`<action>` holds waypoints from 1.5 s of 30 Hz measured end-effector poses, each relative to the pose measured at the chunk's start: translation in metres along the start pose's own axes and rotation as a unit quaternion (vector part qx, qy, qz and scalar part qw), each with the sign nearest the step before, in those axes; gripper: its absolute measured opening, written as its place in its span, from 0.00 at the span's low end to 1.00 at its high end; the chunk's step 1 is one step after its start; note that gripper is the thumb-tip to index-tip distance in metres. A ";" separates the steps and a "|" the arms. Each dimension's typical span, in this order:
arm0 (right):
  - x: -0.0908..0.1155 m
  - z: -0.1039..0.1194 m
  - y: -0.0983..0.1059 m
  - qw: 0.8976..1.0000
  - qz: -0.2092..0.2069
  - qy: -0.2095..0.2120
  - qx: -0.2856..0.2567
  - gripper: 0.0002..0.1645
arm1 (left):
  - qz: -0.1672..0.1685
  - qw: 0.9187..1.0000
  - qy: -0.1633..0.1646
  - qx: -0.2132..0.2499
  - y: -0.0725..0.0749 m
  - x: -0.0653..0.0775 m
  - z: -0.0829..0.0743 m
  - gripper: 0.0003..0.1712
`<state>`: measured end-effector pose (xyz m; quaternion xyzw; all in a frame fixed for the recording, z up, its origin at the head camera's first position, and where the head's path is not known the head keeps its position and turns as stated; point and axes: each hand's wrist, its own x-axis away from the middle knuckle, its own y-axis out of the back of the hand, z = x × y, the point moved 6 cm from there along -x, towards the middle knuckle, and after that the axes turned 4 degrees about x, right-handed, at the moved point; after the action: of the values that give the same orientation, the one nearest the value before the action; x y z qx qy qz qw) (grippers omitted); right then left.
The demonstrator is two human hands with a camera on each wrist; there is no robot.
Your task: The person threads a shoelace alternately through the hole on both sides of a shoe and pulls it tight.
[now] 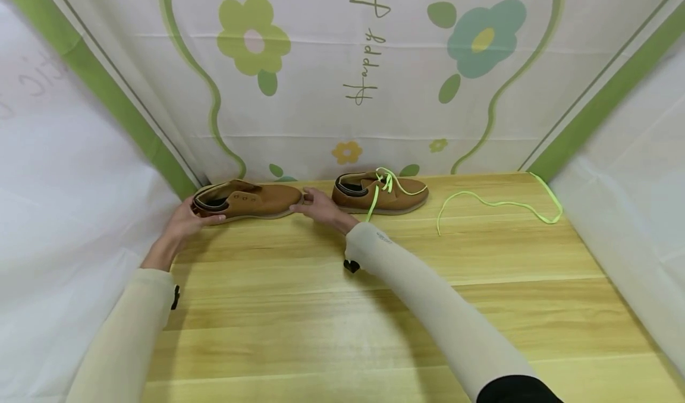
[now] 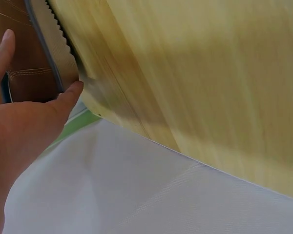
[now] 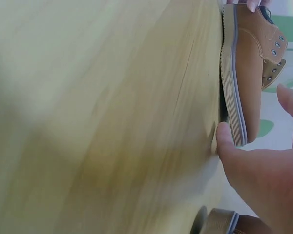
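A brown lace-up shoe (image 1: 267, 201) without laces stands at the back left of the wooden floor, toe to the right. My left hand (image 1: 184, 219) grips its heel, thumb along the near side by the sole. At the toe, my right hand (image 1: 323, 207) touches the shoe with its thumb and fingers spread apart. In the right wrist view the thumb (image 3: 224, 139) lies by the front of the sole. A second brown shoe (image 1: 401, 198), with a neon-yellow lace (image 1: 389, 180) through it, stands right of that hand, toe also to the right.
A loose neon-yellow lace (image 1: 497, 204) lies curved on the wooden surface (image 1: 299, 320) at the right. Behind the shoes rises a white cloth wall (image 1: 321, 112) with printed flowers. White cloth sides (image 1: 642, 213) bound the space left and right.
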<state>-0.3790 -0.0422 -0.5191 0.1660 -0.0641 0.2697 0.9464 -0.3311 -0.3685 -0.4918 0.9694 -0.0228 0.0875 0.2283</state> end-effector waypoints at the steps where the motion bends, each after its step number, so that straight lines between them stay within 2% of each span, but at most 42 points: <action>1: -0.001 0.000 -0.001 1.000 0.001 0.000 -0.009 0.54 | -0.003 1.000 0.002 -0.003 0.001 0.000 0.001 0.51; 5: -0.003 0.000 -0.003 1.000 -0.002 -0.002 -0.029 0.53 | -0.009 1.000 0.006 -0.012 0.003 -0.002 0.003 0.53; 12: -0.005 0.000 -0.008 0.992 -0.011 -0.024 -0.123 0.48 | -0.015 0.999 0.007 -0.050 0.005 0.004 0.003 0.59; 18: -0.005 -0.004 -0.008 0.992 -0.048 -0.031 -0.117 0.43 | -0.017 0.995 -0.010 -0.094 0.003 0.011 0.001 0.64; 23: -0.001 -0.007 -0.005 0.991 -0.078 -0.042 -0.102 0.38 | -0.028 0.992 -0.030 -0.123 -0.001 0.017 -0.001 0.58; 26: 0.004 -0.006 -0.003 0.991 -0.079 -0.046 -0.093 0.37 | -0.034 0.989 -0.038 -0.136 -0.003 0.021 -0.003 0.59; 30: 0.011 -0.005 0.002 0.991 -0.080 -0.047 -0.095 0.37 | -0.035 0.988 -0.038 -0.148 -0.006 0.026 -0.006 0.66; 32: 0.016 -0.003 0.004 0.991 -0.085 -0.047 -0.090 0.36 | -0.034 0.988 -0.039 -0.147 -0.007 0.029 -0.008 0.66; 37: 0.029 0.004 0.006 0.994 -0.094 -0.034 -0.041 0.36 | -0.044 0.985 -0.051 -0.158 -0.007 0.039 -0.017 0.64; 39: 0.035 0.007 0.007 0.995 -0.096 -0.030 -0.026 0.36 | -0.050 0.983 -0.063 -0.164 -0.007 0.044 -0.022 0.60; 45: 0.059 0.013 0.018 0.993 -0.096 -0.040 -0.056 0.37 | -0.064 0.975 -0.115 -0.177 -0.014 0.057 -0.041 0.43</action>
<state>-0.3394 -0.0035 -0.4897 0.1285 -0.1012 0.1664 0.9724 -0.2804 -0.3376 -0.4517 0.9168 -0.0020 -0.0445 0.3969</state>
